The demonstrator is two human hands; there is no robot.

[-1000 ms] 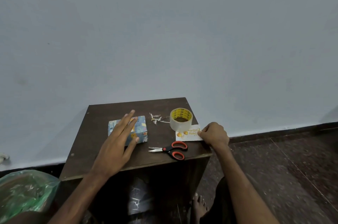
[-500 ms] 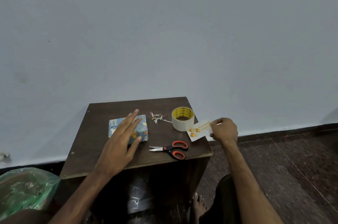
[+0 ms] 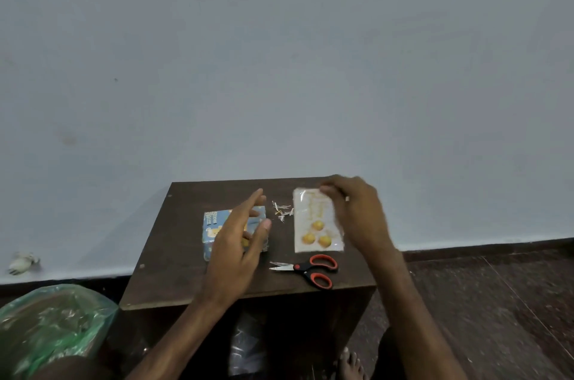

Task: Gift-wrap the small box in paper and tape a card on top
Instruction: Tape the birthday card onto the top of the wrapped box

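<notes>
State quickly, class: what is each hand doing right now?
Left hand: open, fingers straight over the wrapped box; whether it touches cannot be told.
Right hand: pinching the card near its top edge.

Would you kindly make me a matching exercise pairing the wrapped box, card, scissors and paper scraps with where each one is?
Things: 1 wrapped box; 2 card; 3 scissors; 4 paper scraps.
Places: A near the front edge of the table; B pinched by the right hand; C under the left hand; D between box and card.
Pairs: 1-C, 2-B, 3-A, 4-D.
</notes>
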